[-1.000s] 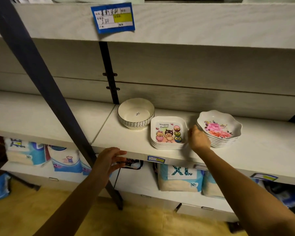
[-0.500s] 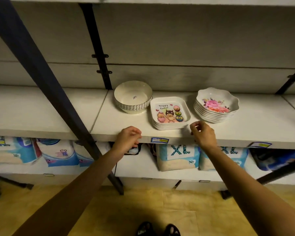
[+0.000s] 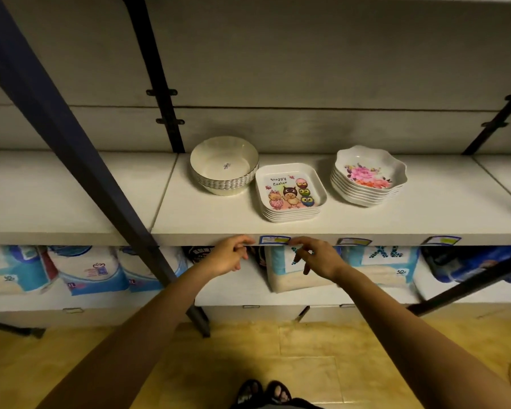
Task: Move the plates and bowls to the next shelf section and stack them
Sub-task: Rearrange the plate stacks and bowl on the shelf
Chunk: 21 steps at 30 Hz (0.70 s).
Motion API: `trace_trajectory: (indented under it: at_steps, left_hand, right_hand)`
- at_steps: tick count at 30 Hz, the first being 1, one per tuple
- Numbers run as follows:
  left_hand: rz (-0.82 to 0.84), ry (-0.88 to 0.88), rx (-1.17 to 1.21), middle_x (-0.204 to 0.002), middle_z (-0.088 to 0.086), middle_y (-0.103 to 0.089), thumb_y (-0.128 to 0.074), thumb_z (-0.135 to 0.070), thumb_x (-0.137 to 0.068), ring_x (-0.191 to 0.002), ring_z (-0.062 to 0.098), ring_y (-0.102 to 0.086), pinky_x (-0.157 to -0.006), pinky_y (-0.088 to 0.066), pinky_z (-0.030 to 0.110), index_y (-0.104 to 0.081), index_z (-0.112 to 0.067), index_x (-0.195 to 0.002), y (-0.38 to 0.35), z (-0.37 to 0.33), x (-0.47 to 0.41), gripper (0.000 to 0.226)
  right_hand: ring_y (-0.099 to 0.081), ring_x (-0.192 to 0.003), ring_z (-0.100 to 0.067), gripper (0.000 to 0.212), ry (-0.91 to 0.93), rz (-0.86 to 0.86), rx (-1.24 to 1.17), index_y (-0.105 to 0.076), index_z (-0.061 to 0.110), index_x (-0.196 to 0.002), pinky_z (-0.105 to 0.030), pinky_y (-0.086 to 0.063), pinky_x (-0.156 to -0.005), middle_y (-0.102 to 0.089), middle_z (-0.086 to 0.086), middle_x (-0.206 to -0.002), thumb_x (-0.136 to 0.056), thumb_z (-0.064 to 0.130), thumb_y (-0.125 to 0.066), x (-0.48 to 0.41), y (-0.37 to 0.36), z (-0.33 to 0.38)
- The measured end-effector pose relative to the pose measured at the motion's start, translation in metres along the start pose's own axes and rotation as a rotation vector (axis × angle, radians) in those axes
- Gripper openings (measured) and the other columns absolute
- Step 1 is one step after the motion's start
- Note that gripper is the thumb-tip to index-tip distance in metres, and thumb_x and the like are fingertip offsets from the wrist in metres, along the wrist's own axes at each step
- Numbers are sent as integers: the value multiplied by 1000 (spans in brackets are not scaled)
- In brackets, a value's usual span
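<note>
Now — left hand (image 3: 230,257) loosely curled, empty | right hand (image 3: 317,258) likewise | both near shelf edge (image 3: 201,239) — square plates (image 3: 291,193) untouched

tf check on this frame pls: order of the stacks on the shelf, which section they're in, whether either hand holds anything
1. The square plates stand between the round bowls and the floral bowls. True.
2. The right hand holds a floral bowl. False: it holds nothing and is down by the front edge of the shelf.
3. The left hand holds nothing. True.
4. The round bowls stand in the section left of the others. False: all three stacks stand right of the seam.
</note>
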<state>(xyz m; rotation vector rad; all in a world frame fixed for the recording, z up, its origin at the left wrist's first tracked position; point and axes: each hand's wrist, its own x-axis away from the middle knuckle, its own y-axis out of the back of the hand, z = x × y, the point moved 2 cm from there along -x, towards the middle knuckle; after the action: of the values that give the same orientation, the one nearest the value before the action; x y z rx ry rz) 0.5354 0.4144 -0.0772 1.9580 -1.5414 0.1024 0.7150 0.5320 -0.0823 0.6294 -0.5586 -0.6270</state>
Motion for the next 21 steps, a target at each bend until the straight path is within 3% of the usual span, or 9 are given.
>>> trace_trajectory:
  at_steps: [2, 6, 9, 12, 14, 16, 18, 21]
  left_hand:
    - [1, 4, 5, -84, 6, -52, -35, -1, -95, -60, 14, -43, -56, -40, 19, -49, -9, -126, 1, 2, -1, 35]
    - [-78, -21, 70, -74, 4, -56, -44, -13, -95, -56, 14, -46, -54, -42, 23, -57, -8, -105, 4, -10, -5, 17]
    - [-186, -9, 210, -73, 7, -59, -45, -20, -96, -51, 18, -48, -48, -44, 25, -51, -6, -100, 7, -30, -16, 16]
    - [-219, 71, 283, -79, 12, -62, -44, -34, -95, -50, 22, -51, -48, -45, 27, -47, -6, -100, 5, -55, -28, 28]
    - [-331, 103, 211, -78, 13, -61, -46, -35, -94, -53, 26, -54, -48, -45, 29, -49, -3, -103, 4, -69, -34, 34]
    - [-530, 81, 138, -86, 18, -64, -51, -32, -91, -70, 35, -63, -60, -49, 37, -51, -2, -103, 4, -80, -39, 33]
    - [-635, -26, 105, -92, 16, -65, -55, -25, -88, -83, 33, -63, -71, -47, 34, -54, -5, -97, -2, -95, -40, 21]
    - [-577, -141, 175, -83, 9, -61, -55, -18, -89, -63, 15, -60, -56, -43, 23, -54, -9, -90, -29, -129, -49, 9]
  right_hand:
    - [-60, -54, -9, 34, 6, 10, 5, -55, 20, -124, -23, -50, -69, -68, -5, -101, -94, 9, -42, -1, 0, 3]
    - [-64, -61, -16, 30, -17, -10, -42, -62, 18, -114, -33, -58, -70, -67, -5, -96, -93, 8, -44, 1, 8, -2]
    - [-62, -57, -14, 21, -61, -98, -113, -67, 17, -97, -17, -53, -55, -67, -3, -85, -92, 7, -49, 6, 35, -9]
    - [-60, -53, -14, 21, -141, -219, -224, -64, 19, -83, -11, -47, -47, -67, -5, -77, -92, 8, -49, 15, 77, -22]
    - [-59, -52, -17, 22, -208, -315, -305, -65, 11, -85, -9, -42, -40, -67, -12, -77, -93, 8, -44, 21, 111, -39]
    - [-58, -52, -20, 25, -274, -414, -354, -64, 5, -87, -14, -40, -40, -67, -15, -78, -93, 10, -40, 22, 144, -60]
    - [-60, -54, -22, 28, -335, -467, -403, -63, 1, -97, -22, -39, -46, -67, -14, -75, -93, 13, -38, 19, 174, -81]
    - [-61, -57, -24, 36, -393, -472, -508, -54, 0, -115, -25, -41, -49, -64, -14, -87, -96, 27, -40, 8, 209, -108]
